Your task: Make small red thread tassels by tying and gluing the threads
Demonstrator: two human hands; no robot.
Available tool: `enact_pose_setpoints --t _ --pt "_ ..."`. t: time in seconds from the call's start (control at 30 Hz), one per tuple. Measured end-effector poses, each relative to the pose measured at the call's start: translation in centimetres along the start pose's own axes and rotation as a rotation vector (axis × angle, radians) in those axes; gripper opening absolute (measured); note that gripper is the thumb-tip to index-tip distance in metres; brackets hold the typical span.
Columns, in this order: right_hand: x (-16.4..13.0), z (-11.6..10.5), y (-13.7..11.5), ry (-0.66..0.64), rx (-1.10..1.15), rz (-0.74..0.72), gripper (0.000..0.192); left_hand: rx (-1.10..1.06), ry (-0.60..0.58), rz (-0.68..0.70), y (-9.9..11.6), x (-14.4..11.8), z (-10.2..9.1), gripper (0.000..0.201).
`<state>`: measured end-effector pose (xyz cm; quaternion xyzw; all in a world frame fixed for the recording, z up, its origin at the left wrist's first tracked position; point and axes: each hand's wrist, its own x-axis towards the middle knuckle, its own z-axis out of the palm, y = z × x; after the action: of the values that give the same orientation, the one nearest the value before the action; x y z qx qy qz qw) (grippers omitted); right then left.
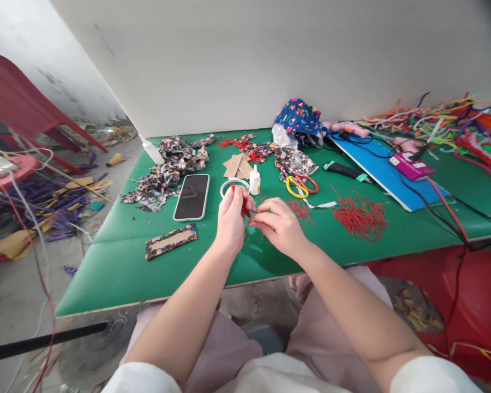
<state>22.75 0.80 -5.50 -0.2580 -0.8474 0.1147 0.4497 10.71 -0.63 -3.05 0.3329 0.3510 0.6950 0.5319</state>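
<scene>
Green desk (118,262) against a plain white wall, craft clutter all over it. Left hand (230,218) pinched shut on a small red thread bundle (244,204), held just above the desk, right beside the white ring (234,185). Right hand (279,225) touches the left, fingertips closed on the thread's loose end, which hangs below the hands. Step looks like tying or winding the red thread into a little tassel, mid-way; next move likely needs a steady pinch from the left while the right pulls the strand snug. Beside the ring: small glue bottle (254,180) just right, phone (192,196) face up to the left, cardboard pieces (238,165) behind. Scissors (301,184) further right of the ring, then a loose pile of red threads (360,215). Patterned fabric scraps (167,172) left of the phone, fabric-covered frame (171,240) near the desk's front edge.
</scene>
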Motion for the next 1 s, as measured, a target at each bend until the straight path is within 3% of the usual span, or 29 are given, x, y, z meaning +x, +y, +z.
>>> enact_pose_setpoints --t 0.27,0.37,0.43,0.5,0.57,0.63,0.77,1.0 --pt "-0.2 0.4 -0.6 -0.138 0.074 -0.001 0.016 -0.068 0.049 -0.106 0.4 -0.2 0.1 0.025" --pt "0.3 -1.2 -0.8 -0.251 0.189 0.060 0.017 -0.017 0.007 -0.107 0.5 -0.3 0.0 0.027" --pt "1.0 -2.8 0.1 -0.308 0.256 0.186 0.018 0.032 -0.019 -0.085 0.7 -0.4 -0.1 0.028" --pt "1.5 -4.6 2.4 -0.209 0.122 0.320 0.020 0.082 -0.044 -0.065 0.9 -0.6 0.0 0.028" --pt "2.0 -5.8 5.4 -0.137 -0.189 0.507 0.022 0.128 -0.078 -0.059 1.1 -0.9 0.1 0.029" --pt "2.2 -6.3 8.3 -0.275 -0.503 0.686 0.025 0.165 -0.121 -0.061 1.2 -1.3 0.2 0.030" --pt "2.5 -5.5 11.7 -0.418 -0.623 0.744 0.023 0.175 -0.179 -0.033 1.7 -2.0 0.3 0.029" --pt "4.2 -4.2 12.7 -0.528 -0.709 0.869 0.044 0.179 -0.253 0.021 2.5 -2.5 0.4 0.030"
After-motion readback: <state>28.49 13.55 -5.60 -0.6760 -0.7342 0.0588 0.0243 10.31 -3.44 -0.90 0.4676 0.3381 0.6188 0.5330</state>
